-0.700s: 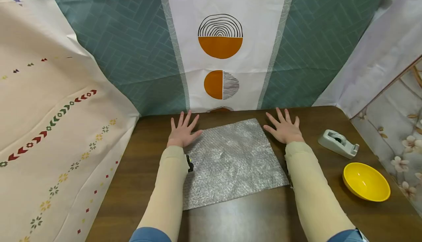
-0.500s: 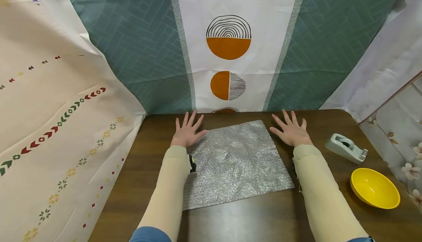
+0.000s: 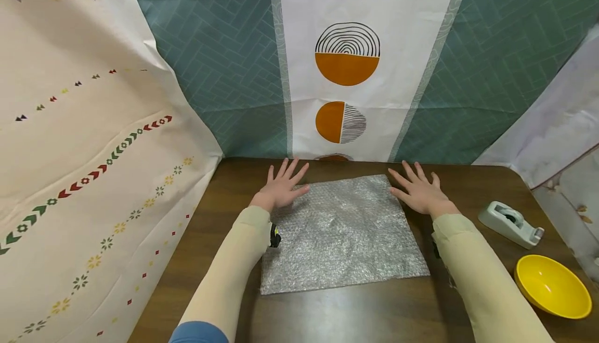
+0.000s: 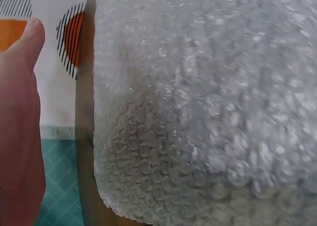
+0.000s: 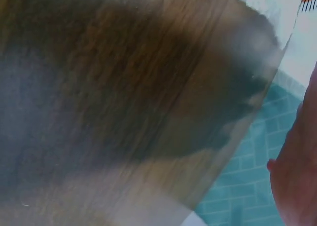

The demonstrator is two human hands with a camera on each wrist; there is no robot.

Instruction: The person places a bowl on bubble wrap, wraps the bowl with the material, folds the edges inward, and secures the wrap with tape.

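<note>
A sheet of clear bubble wrap [image 3: 343, 234] lies flat on the brown table, its bubbles plain in the left wrist view. My left hand [image 3: 282, 189], fingers straight and spread, is at the sheet's far left corner, with the thumb over its edge. Just beyond the far right corner, my right hand [image 3: 422, 192] is spread palm down, its thumb beside the sheet. Neither hand grips anything. Whether the palms touch the surface cannot be told. The left wrist view catches only part of the left hand [image 4: 19, 112]; the right wrist view shows a sliver of the right hand [image 5: 299, 171].
A pale tape dispenser [image 3: 511, 224] stands on the right of the table [image 3: 337, 317], with a yellow bowl [image 3: 553, 287] nearer to me. Patterned cloth [image 3: 346, 73] hangs along the far edge, and a cream cloth [image 3: 93, 176] drapes at the left.
The head view has turned left, so most of the scene appears shifted right. Both hands stay spread, and they lean inward a little more. The right thumb is closer to the sheet's corner.
</note>
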